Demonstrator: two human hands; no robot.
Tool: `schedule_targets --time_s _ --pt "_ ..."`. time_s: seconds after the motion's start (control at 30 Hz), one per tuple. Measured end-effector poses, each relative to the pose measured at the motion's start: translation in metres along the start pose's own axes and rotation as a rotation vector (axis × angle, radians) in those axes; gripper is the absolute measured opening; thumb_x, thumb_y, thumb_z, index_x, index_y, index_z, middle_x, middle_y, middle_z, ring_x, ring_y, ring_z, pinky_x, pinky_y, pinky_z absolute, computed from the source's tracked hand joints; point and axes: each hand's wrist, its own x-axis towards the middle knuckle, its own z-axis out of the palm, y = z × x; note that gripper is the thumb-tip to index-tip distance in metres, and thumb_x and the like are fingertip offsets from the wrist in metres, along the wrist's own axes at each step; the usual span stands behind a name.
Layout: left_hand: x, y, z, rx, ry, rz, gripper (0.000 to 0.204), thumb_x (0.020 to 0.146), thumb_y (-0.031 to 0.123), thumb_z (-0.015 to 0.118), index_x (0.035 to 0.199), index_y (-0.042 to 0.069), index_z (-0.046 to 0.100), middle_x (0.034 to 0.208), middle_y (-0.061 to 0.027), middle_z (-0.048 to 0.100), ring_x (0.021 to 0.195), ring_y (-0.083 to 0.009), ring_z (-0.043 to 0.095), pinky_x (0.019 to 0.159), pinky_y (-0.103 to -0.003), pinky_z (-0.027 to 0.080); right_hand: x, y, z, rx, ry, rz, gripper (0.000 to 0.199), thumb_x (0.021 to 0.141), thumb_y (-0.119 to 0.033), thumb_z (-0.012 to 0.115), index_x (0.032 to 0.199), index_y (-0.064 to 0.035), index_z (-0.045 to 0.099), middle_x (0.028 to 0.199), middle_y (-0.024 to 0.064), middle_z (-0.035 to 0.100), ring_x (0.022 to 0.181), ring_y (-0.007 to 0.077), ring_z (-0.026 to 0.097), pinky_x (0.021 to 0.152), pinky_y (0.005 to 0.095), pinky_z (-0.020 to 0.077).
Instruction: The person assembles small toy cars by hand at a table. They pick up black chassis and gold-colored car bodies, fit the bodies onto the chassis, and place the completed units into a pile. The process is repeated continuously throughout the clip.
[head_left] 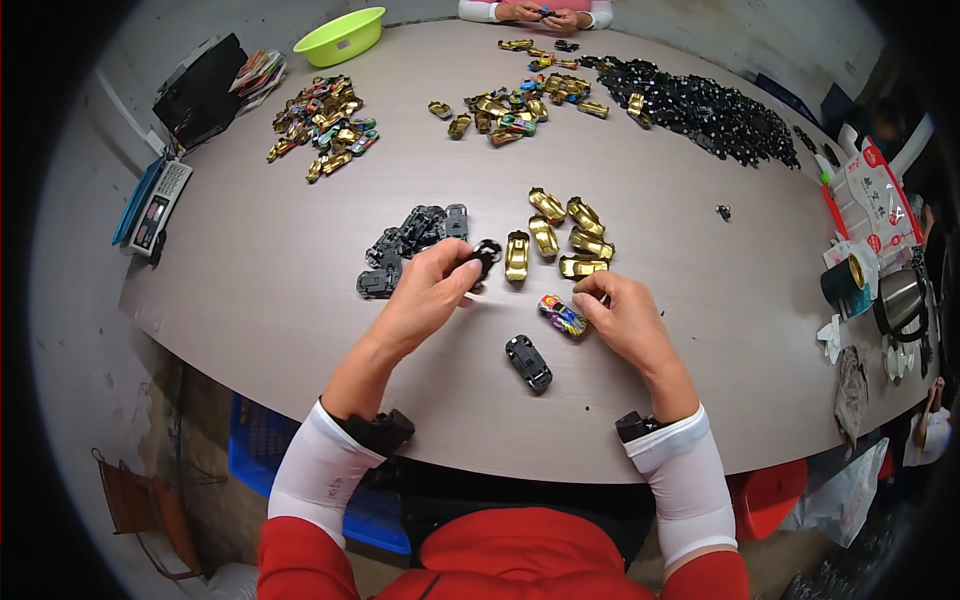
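A: Head view first. Left hand (428, 295) pinching a small black toy-car base (483, 260) w/ wheels, fingers shut round it, held just above the table (250, 290). See it?

B: Yep. Right hand (625, 315) curled, fingertips on a colourful toy-car shell (562, 315) lying on the table, right by the thumb. Looks like a light grip, not lifted.

A: And the step? Prob. snapping base into shell.

B: Best guess, yes. To do it well: turn the base wheels-down, line up front w/ front, push straight till it sits flat. No twisting, thin bits could bend.

A: Spare parts close?

B: One black base (528, 362) lying alone near the table edge, between both arms. Pile of black bases (405, 245) just left of the left hand. Gold shells (565, 235) in a bunch just past the fingers, not touching the hands.

A: Now things that hold stuff.

B: Green bowl (340, 37) far left at the back. Can't tell what's in it, inside hidden from here. Blue crate (262, 450) under the table, left side, insides not clear either. Metal kettle (898, 300) at right edge, lid on.

A: Loose stuff, no box?

B: Lots. Mixed coloured cars (322, 122) far left, gold bunch (515, 102) mid-back, big black heap (700, 108) far right. Another person's hands (545, 14) at the far end, busy w/ a small part.
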Motion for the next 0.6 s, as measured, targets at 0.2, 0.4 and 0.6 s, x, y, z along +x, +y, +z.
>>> schedule_targets --time_s 0.2,0.4,0.6 --pt "0.016 0.020 0.030 -0.701 -0.180 -0.216 0.025 0.098 0.023 0.053 0.116 0.005 0.055 0.101 -0.0063 0.064 0.084 -0.0140 0.062 0.069 -0.029 0.053 -0.015 -0.019 0.009 -0.308 -0.066 -0.239 0.030 0.075 -0.020 0.074 0.098 -0.0032 0.063 0.096 0.0126 0.059 0.095 0.0298 0.058 0.081 0.0406 0.0487" --pt "0.025 0.013 0.041 -0.800 -0.205 -0.196 0.025 0.094 0.017 0.060 0.116 0.005 0.057 0.105 -0.0071 0.065 0.084 -0.0146 0.063 0.069 -0.027 0.053 -0.010 -0.007 0.003 -0.236 0.012 -0.149 0.023 0.073 -0.008 0.070 0.094 -0.0022 0.061 0.094 0.0121 0.057 0.094 0.0301 0.057 0.081 0.0421 0.0480" --pt "0.025 0.006 0.049 -0.733 -0.160 -0.127 0.027 0.092 0.012 0.061 0.117 0.002 0.057 0.104 -0.0069 0.063 0.083 -0.0151 0.064 0.068 -0.025 0.054 -0.006 -0.012 -0.012 -0.152 -0.014 -0.153 0.025 0.072 -0.008 0.070 0.094 -0.0014 0.061 0.092 0.0130 0.060 0.094 0.0309 0.057 0.083 0.0395 0.0468"
